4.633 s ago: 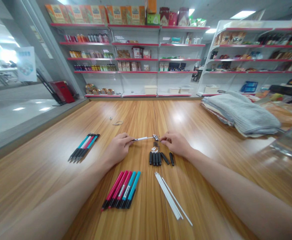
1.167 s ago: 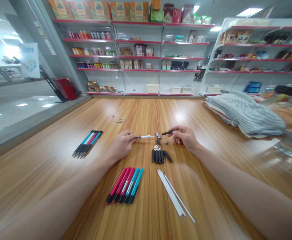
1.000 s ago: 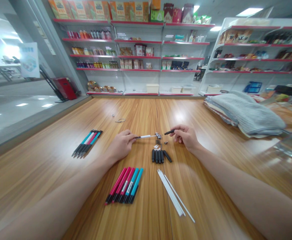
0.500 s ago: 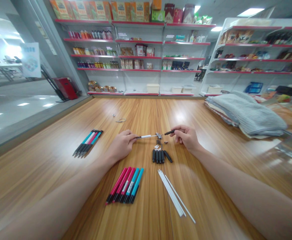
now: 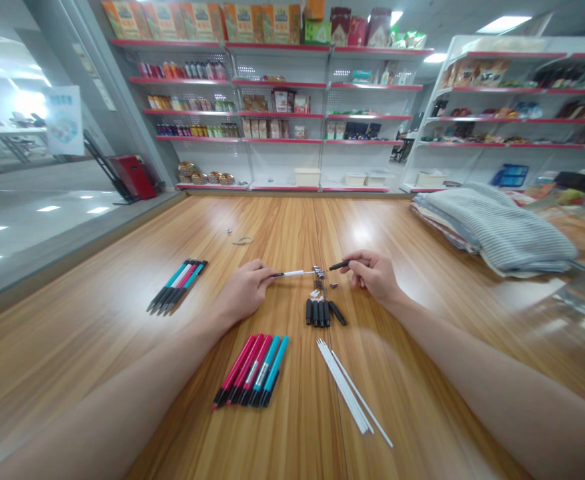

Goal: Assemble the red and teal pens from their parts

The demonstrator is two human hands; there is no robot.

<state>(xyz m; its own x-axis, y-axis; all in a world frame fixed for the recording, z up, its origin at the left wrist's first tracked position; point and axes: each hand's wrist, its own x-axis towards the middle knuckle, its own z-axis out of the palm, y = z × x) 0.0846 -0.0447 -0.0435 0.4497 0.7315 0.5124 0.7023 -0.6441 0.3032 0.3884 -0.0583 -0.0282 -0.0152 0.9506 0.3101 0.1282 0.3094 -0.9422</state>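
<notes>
The person's left hand rests low over the tabletop, its grip pinched closed on one end of a thin white refill. The refill points to the right, roughly level and just above the wood. The right hand faces it, with thumb and forefinger clamped on the rear of a short black tip piece. The piece's free end aims at the refill's free end, and the two are close but apart. Between and just under them lies a small cluster of metal bits, probably springs, though they are too small to be sure.

Both held parts look very light. The refill is a slim plastic tube, likely to flex if pressed at mid-length, so a hold near its end, as the left hand has it, keeps it steady and leaves most of its length free. The black tip piece is short, smooth and rigid. It would roll or slip out of a loose pinch, so a firm fingertip hold on its wider rear half suits it best.

Nearer the person lie a row of black pieces, a bundle of pink and blue barrels and some spare white refills.
</notes>
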